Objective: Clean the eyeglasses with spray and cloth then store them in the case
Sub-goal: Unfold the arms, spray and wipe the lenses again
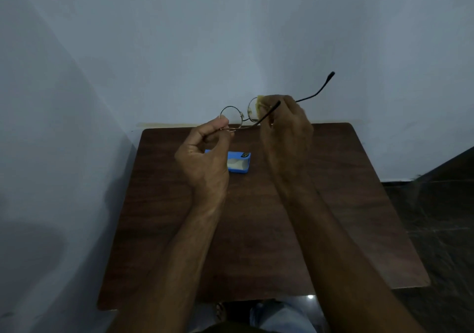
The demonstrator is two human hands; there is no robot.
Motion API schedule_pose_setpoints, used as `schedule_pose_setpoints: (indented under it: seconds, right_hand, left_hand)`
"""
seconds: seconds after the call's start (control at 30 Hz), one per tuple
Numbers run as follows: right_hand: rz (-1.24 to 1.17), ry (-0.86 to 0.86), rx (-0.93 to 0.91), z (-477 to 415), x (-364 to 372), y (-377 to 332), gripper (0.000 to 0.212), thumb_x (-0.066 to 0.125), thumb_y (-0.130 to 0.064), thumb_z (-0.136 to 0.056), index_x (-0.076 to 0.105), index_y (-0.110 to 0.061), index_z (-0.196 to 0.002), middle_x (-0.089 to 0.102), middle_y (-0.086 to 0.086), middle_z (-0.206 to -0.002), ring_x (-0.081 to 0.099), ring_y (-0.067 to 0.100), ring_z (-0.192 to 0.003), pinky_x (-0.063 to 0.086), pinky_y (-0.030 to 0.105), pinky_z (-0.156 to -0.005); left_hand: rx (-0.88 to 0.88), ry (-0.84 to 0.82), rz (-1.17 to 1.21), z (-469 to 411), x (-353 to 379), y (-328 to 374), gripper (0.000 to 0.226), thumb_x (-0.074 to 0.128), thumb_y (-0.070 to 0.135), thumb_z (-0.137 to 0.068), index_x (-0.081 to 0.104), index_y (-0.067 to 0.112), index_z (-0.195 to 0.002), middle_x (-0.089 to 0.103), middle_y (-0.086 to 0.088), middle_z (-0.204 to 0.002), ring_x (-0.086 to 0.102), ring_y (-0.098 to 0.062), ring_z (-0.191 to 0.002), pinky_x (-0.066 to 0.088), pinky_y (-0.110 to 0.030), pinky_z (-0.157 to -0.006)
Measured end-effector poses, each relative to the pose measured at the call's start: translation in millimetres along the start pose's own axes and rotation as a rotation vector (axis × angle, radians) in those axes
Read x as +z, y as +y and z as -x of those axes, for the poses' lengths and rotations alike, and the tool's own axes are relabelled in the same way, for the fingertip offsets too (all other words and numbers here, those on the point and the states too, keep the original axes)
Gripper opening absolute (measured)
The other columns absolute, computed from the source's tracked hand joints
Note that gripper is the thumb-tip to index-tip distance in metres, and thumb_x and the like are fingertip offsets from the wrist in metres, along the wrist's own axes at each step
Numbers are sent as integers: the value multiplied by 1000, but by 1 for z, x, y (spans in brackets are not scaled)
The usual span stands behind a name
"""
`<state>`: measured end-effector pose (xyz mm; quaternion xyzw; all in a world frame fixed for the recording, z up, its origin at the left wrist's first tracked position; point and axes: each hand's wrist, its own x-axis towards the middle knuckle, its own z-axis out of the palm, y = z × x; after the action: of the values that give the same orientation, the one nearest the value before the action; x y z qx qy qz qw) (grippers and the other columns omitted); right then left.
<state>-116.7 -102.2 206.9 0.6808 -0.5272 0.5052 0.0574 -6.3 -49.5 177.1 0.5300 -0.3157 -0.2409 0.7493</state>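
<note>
Jeans (277,314) show below the table (333,204). Left hand (205,158) pinches the eyeglasses (241,117); right hand (287,132) pinches a yellow cloth (257,104) on 1 lens, above the blue case (238,163).

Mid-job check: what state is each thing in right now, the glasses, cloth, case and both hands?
eyeglasses: lifted above the table, one arm sticking out to the upper right
cloth: yellow, bunched against one lens
case: blue, lying on the table, looks open, partly hidden by the left hand
left hand: pinches the frame at the bare lens
right hand: holds the cloth on the other lens
</note>
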Motion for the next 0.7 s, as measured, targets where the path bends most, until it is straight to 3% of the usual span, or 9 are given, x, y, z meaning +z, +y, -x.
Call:
schedule_pose_setpoints:
  seconds: [0.17,0.3,0.47,0.7]
  right_hand:
    - [-58,-204,-102,17,-4,-15,38,71,9,-86,73,-4,-122,72,11,-112,67,28,-97,59,37,-79]
    - [-115,-172,-2,21,-6,-11,26,70,2,-91,74,-4,-117,67,13,-106,65,26,-93,58,42,-75]
    - [-234,-202,-29,42,-4,-31,21,76,-2,-91,77,-6,-112,66,10,-108,62,13,-94,53,20,-75]
    - [-207,-119,-66,36,-5,-24,15,75,3,-90,76,0,-105,68,16,-106,67,21,-92,59,31,-76]
  left_hand:
    - [2,11,-30,-5,-7,-4,24,78,-1,-89,81,16,-106,79,9,-86,76,-12,-85,65,-38,-86]
    - [-105,81,86,-3,-8,-3,25,77,-7,-88,81,11,-103,83,1,-93,80,-18,-91,66,-34,-82]
    - [-263,135,231,2,2,-2,18,78,-5,-89,81,11,-99,82,1,-82,78,-12,-75,62,-23,-69]
    - [-379,151,284,4,4,1,18,76,-6,-90,79,2,-105,82,3,-81,79,-9,-77,66,-28,-76]
